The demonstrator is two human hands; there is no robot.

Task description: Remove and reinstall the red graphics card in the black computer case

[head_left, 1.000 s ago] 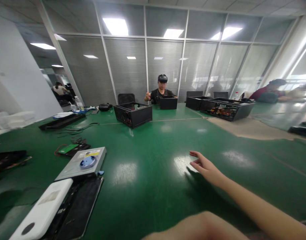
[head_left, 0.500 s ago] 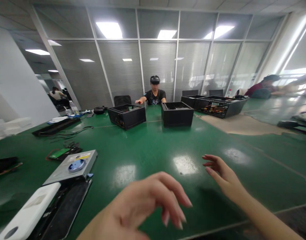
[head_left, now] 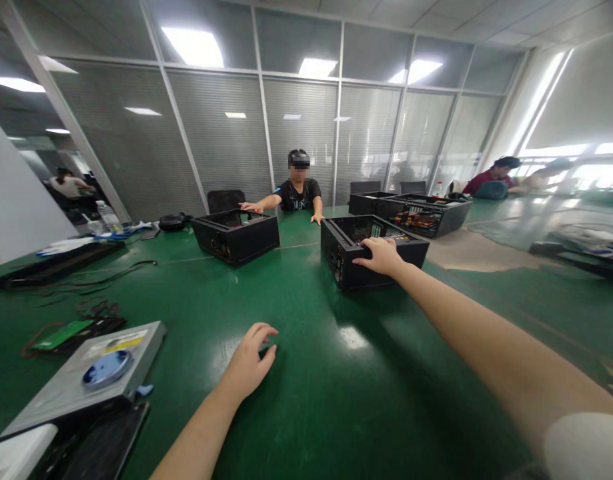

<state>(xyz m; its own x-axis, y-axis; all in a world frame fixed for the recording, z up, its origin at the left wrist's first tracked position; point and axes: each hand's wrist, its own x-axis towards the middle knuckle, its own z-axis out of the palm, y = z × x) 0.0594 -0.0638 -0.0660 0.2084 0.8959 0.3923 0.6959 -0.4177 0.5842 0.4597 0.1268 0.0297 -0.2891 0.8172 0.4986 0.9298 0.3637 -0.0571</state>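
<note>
A black computer case lies on the green table with its top side uncovered, showing perforated metal and wires inside. My right hand reaches far forward and grips its near rim, fingers over the edge and thumb on the outer wall. My left hand is over the table in front of the case, apart from it, with loosely curved fingers and nothing in them. A second black case stands further left, where a co-worker across the table has a hand at its far rim.
On my left lie a grey metal drive with a blue round piece on it, a green circuit board and loose cables. More open black cases stand at the back right, beside brown sheeting.
My right hand has reached forward onto the case rim, and the case has turned and come nearer. My left hand has moved forward and left. The view has shifted right.
</note>
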